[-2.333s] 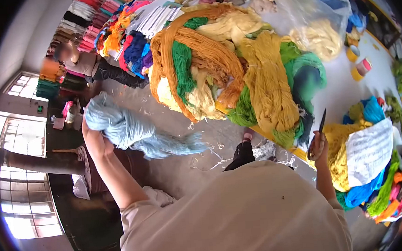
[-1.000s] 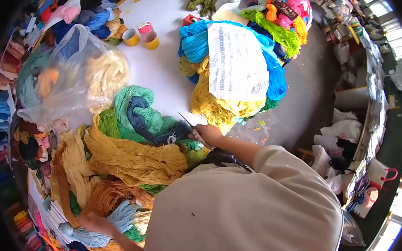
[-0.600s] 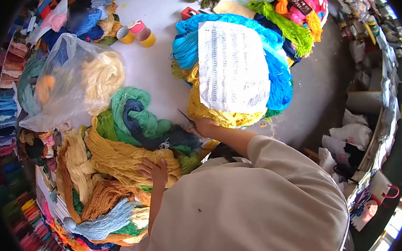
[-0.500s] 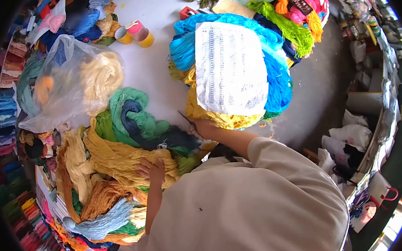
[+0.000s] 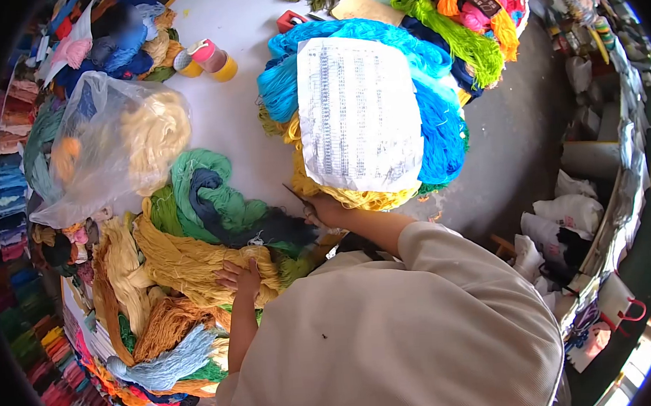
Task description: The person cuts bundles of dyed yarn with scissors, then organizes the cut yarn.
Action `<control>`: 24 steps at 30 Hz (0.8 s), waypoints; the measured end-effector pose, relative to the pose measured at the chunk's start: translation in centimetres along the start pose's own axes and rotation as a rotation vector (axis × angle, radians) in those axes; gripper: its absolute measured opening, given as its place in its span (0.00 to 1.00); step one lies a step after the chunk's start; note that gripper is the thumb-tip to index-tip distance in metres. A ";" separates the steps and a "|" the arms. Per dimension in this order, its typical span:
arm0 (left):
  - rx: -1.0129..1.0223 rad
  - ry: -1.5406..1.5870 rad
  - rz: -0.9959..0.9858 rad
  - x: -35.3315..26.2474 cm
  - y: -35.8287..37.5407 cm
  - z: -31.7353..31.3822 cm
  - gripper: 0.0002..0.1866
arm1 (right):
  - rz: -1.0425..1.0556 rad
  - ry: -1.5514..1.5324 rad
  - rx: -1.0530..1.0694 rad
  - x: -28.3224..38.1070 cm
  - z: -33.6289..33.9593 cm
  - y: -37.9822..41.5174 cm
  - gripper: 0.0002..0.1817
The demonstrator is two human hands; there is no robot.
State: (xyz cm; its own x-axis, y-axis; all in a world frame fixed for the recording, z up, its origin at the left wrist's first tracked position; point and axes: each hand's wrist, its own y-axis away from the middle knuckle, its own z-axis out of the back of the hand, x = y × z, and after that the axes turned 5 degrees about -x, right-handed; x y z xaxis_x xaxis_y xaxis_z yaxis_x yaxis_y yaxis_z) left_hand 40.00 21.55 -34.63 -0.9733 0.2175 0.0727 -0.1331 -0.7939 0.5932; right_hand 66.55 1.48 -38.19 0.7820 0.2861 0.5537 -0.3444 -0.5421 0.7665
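My left hand (image 5: pixel 242 278) lies with fingers spread on a golden-yellow skein of yarn (image 5: pixel 182 262). A pair of scissors (image 5: pixel 297 195) with dark, slim blades is in my right hand (image 5: pixel 327 209), its tips pointing up and left. The grip is partly hidden. Just left of that hand lies a dark navy skein (image 5: pixel 267 227), with a green skein (image 5: pixel 199 204) beside it. Right above my right hand is a pile of blue yarn (image 5: pixel 442 146) and yellow yarn (image 5: pixel 313 185). A printed sheet (image 5: pixel 359 114) rests on this pile.
A clear plastic bag (image 5: pixel 99 151) with cream yarn sits at the left. Two yellow-based containers (image 5: pixel 218 63) stand on the white table (image 5: pixel 241 126). Brown skeins (image 5: pixel 172 325) and a light blue skein (image 5: pixel 166 359) lie lower left. White sacks (image 5: pixel 568 216) are at the right.
The view has shifted slightly, so the table items appear a little further left. My left hand still rests on the golden skein, and the scissors remain in my right hand.
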 end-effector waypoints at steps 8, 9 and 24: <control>0.201 -0.198 -0.117 -0.4 -0.9 -1.1 0.46 | 0.599 1.259 -0.116 -0.7 0.2 -0.7 0.28; 0.053 0.081 0.062 -2.2 1.6 0.9 0.51 | 0.511 1.270 -0.139 -2.6 0.8 -3.3 0.29; -0.709 0.636 -0.388 5.1 9.1 0.2 0.46 | 0.337 1.995 -0.090 5.8 -8.6 1.9 0.21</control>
State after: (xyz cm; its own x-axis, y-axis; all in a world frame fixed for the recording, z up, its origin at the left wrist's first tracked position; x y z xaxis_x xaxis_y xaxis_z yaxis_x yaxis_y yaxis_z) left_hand 33.89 15.52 -28.71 -0.7311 0.3538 -0.5833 -0.3391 -0.9304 -0.1392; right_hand 65.94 8.92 -30.77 -0.8362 0.5360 0.1162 -0.3941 -0.7346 0.5523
